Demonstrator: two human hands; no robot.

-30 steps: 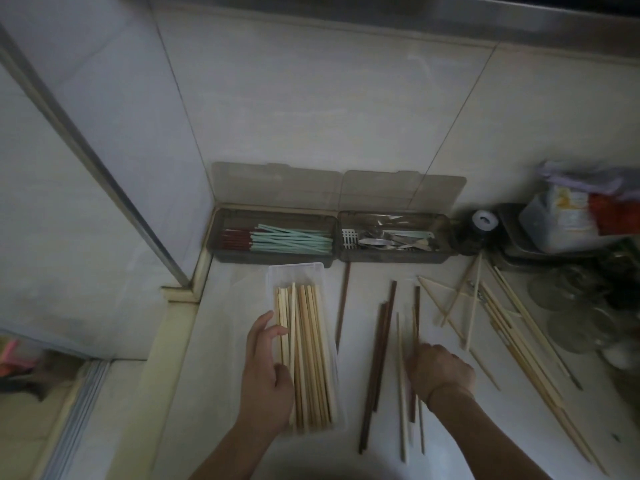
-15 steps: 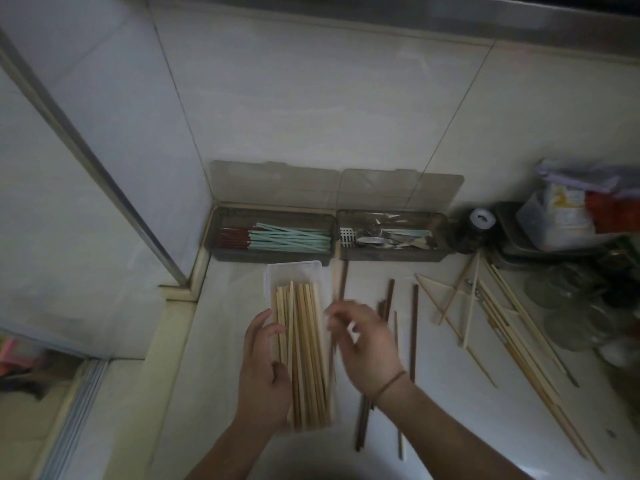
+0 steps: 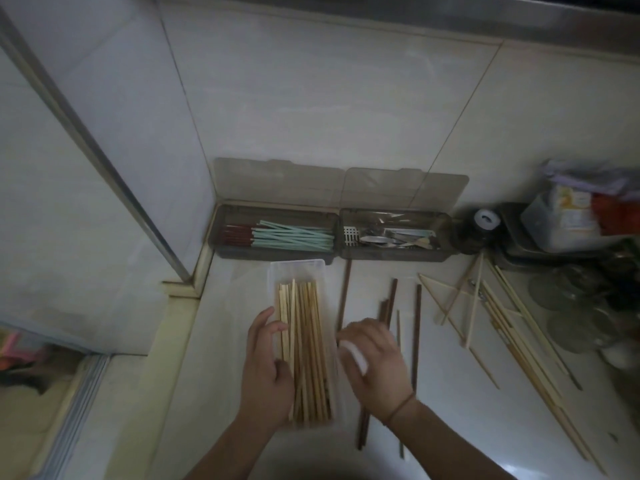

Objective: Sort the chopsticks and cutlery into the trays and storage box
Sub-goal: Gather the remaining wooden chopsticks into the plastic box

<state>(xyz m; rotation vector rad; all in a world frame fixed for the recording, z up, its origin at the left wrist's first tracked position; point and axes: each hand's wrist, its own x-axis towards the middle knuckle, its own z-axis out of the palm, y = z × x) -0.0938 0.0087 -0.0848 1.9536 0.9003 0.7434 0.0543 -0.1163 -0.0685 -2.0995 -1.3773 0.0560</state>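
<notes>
The left hand (image 3: 265, 368) is laid on the left side of the clear tray (image 3: 298, 266). Its fingers are nearly straight and only slightly bent; the fingertips touch the pale wooden chopsticks (image 3: 306, 351) that fill this tray, and the thumb is placed against the same bundle lower down. Nothing is gripped by it.

The right hand (image 3: 375, 362) is seen just at the right edge of the same tray, palm down, with the fingers loosely curled. This hand is blurred, and it cannot be told whether something is held in it or whether the tray is touched.

Under and beyond the right hand, several dark brown chopsticks (image 3: 418, 327) are lying on the desk (image 3: 450, 427), together with one thin pale stick. Further to the right of this hand, more pale chopsticks (image 3: 512, 337) are scattered, some crossed over each other.

Beyond both hands, against the wall, two brown storage boxes are standing side by side with their lids open. In the left box (image 3: 221, 216), mint-green chopsticks (image 3: 294, 235) with dark red ends are kept. In the right box (image 3: 446, 220), metal cutlery (image 3: 391, 237) is collected.
</notes>
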